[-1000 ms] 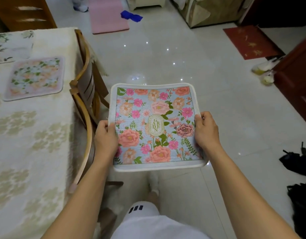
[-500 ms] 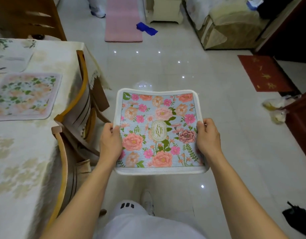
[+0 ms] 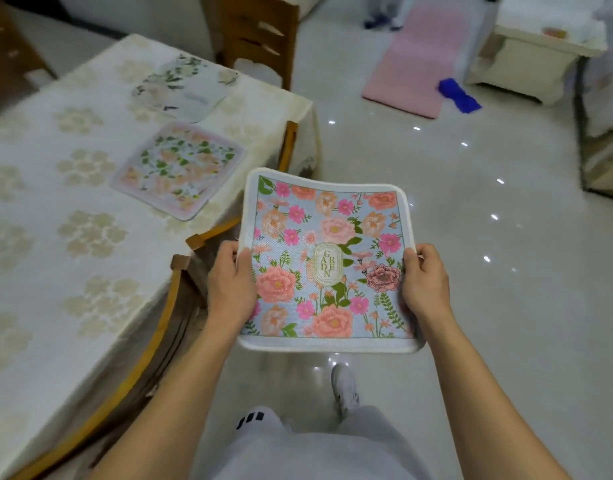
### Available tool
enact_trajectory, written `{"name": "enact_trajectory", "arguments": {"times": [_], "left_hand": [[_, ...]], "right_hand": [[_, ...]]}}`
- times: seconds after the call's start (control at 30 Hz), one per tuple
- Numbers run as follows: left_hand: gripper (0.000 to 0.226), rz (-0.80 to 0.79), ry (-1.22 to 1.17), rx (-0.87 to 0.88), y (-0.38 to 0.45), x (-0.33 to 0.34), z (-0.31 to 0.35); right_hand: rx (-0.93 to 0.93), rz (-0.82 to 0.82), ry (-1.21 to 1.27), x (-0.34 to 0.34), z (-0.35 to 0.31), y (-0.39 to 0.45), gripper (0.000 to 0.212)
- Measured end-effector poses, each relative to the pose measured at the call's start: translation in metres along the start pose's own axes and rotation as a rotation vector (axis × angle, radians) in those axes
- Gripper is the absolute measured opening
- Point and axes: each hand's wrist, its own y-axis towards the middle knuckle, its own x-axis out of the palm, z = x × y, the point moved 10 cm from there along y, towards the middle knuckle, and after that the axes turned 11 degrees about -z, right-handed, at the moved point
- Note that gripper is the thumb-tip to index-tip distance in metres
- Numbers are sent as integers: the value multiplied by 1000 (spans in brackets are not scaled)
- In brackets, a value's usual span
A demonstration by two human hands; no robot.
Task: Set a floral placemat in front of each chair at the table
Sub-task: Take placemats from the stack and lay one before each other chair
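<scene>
A single head-worn view looks forward and steeply down, close over the person's own forearms. The fingers sit just below mid-frame. Left of the fingers runs the surface; beyond and right of them the floor stretches away.

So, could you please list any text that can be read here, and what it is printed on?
"GARDEN": gold letters in the oval badge at the middle of the blue floral placemat, held by the left hand and right hand.
Pale placemat on the table: a faint line, too blurred to read.
</scene>
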Motion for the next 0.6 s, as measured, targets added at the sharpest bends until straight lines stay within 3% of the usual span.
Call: {"name": "enact_trajectory", "arguments": {"times": [0.27, 0.6], "left_hand": [[22, 381, -205, -226, -23, -55, -34], [23, 779, -315, -419, -89, -138, -94]], "right_hand": [[-253, -366, -142, 89, -101, 85, 21], [-492, -710, -261, 247, -186, 65, 24]]}}
